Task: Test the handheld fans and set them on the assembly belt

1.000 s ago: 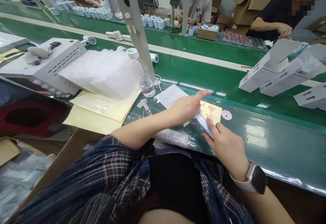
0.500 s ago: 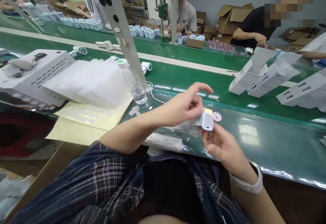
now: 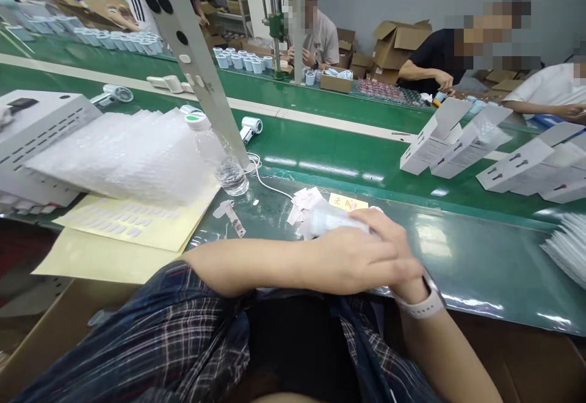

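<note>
A pale bubble-wrap bag [image 3: 336, 220] with a light blue device inside lies above the bench, its far end pointing left. What kind of device it is, the wrap and my hands hide. My right hand [image 3: 387, 229] curls around the near end of the bag, a watch on its wrist. Across it from the left comes my left hand [image 3: 350, 262], fingers bent over the package and overlapping the right hand. Its fingertips are partly hidden. Just behind the bag are a yellow note [image 3: 345, 203] and small white paper slips [image 3: 304, 203].
Left of my hands stand a water bottle [image 3: 229, 168], a bubble-wrap bag stack [image 3: 123, 156] and yellow sticker sheets [image 3: 137, 223]. A metal post [image 3: 201, 79] rises behind. White boxes [image 3: 433, 140] stand on the green conveyor [image 3: 320, 140]. Several co-workers sit across it.
My left hand has moved down and right, over the right hand. The device's end with the small port, visible before, is now covered. The view has shifted to the right.
</note>
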`<act>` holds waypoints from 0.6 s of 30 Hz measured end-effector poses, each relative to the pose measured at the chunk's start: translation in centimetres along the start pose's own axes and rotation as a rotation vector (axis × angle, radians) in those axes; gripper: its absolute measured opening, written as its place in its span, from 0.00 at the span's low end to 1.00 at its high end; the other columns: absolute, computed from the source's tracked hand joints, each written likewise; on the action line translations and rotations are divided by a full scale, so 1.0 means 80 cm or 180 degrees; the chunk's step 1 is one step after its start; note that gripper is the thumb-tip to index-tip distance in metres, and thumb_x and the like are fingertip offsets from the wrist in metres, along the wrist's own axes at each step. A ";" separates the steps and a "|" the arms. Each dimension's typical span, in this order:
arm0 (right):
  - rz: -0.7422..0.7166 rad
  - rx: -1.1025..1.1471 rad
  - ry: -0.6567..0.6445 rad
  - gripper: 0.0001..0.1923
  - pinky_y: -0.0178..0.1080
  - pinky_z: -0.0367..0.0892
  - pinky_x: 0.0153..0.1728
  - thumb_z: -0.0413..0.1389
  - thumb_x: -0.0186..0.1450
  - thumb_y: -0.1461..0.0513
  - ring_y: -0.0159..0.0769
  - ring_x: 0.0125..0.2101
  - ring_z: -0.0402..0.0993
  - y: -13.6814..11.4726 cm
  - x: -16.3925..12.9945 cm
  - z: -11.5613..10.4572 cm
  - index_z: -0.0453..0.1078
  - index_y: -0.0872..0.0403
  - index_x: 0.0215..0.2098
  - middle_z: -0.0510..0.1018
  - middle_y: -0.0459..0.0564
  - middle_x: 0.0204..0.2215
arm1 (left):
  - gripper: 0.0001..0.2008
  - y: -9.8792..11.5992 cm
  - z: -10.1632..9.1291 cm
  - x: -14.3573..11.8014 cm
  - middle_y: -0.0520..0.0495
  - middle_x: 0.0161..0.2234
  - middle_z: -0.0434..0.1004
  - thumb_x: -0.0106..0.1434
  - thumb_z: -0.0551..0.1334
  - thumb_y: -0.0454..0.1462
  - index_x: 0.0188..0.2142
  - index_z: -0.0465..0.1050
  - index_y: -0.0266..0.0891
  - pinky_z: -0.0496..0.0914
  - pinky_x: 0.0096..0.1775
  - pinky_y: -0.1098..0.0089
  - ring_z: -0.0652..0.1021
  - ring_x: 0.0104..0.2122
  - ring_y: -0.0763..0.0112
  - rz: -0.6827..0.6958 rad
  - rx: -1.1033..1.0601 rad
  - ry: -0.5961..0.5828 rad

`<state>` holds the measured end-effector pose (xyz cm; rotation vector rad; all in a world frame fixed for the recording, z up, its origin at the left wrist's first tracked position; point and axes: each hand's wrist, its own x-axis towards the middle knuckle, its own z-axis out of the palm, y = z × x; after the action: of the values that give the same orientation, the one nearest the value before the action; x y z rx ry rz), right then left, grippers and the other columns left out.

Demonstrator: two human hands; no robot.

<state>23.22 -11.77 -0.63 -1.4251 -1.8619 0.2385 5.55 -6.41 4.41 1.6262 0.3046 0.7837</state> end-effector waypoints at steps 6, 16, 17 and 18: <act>0.0744 -0.1608 0.1881 0.16 0.53 0.70 0.47 0.61 0.67 0.53 0.55 0.43 0.79 0.129 0.090 -0.148 0.75 0.55 0.47 0.82 0.63 0.41 | 0.17 -0.100 -0.023 -0.041 0.43 0.41 0.85 0.73 0.55 0.34 0.58 0.74 0.38 0.74 0.42 0.68 0.82 0.38 0.65 -0.0117 0.2269 -0.0903; 0.0855 -0.2820 0.2082 0.22 0.54 0.63 0.53 0.57 0.62 0.66 0.62 0.57 0.70 0.279 0.184 -0.227 0.73 0.61 0.55 0.76 0.75 0.51 | 0.16 -0.132 -0.040 -0.041 0.48 0.39 0.85 0.72 0.60 0.35 0.58 0.74 0.41 0.73 0.42 0.67 0.84 0.40 0.62 -0.0903 0.2212 -0.0962; 0.0794 -0.2869 0.2041 0.20 0.54 0.63 0.52 0.55 0.63 0.67 0.61 0.56 0.71 0.284 0.182 -0.222 0.73 0.61 0.54 0.75 0.74 0.52 | 0.17 -0.131 -0.040 -0.041 0.48 0.39 0.85 0.72 0.60 0.35 0.58 0.74 0.41 0.73 0.42 0.67 0.84 0.40 0.62 -0.0922 0.2185 -0.0950; 0.0739 -0.2916 0.1995 0.19 0.53 0.63 0.50 0.54 0.64 0.66 0.61 0.54 0.71 0.288 0.181 -0.218 0.74 0.60 0.52 0.75 0.74 0.52 | 0.17 -0.129 -0.040 -0.042 0.47 0.40 0.85 0.71 0.60 0.34 0.58 0.74 0.41 0.73 0.43 0.67 0.84 0.40 0.62 -0.0914 0.2165 -0.0943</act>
<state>50.70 4.28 4.98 -1.9916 -1.2864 -0.9664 3.36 -3.65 -6.38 2.2354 0.6201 0.2090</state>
